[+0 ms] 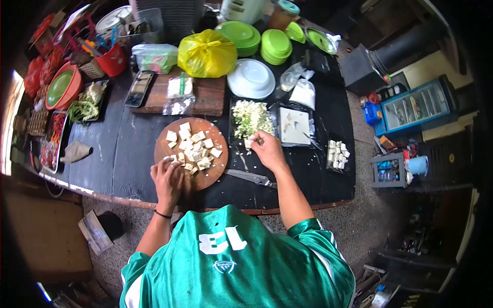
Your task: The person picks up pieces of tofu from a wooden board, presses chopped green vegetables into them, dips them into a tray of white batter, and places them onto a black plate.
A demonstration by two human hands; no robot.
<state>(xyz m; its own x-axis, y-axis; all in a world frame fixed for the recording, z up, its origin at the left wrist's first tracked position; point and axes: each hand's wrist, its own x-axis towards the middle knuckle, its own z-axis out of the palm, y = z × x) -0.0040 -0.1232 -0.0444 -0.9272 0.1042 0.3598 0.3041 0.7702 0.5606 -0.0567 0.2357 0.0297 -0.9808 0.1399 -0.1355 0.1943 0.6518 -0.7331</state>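
White tofu cubes (192,148) lie heaped on a round wooden cutting board (163,149) near the front edge of the black table (118,149). The left hand (167,179) rests on the near side of the heap, fingers curled down over a few cubes; whether it actually pinches one I cannot tell at this size. The right hand (266,149) is out to the right, fingertips closed on a small white piece at the near edge of the tray of chopped greens (250,119). The cubes look soft, wet and light, likely to crumble if squeezed, so they seem best scooped from below or taken by opposite faces with a loose hold. A knife (249,177) lies flat between the board and the right forearm, its blade toward the board, close enough to catch a sleeve or wrist. A second tray (295,126) stands just right of the greens, and more cubes (337,154) sit further right. Open tabletop lies left of the board; the table's front edge is just behind both wrists.
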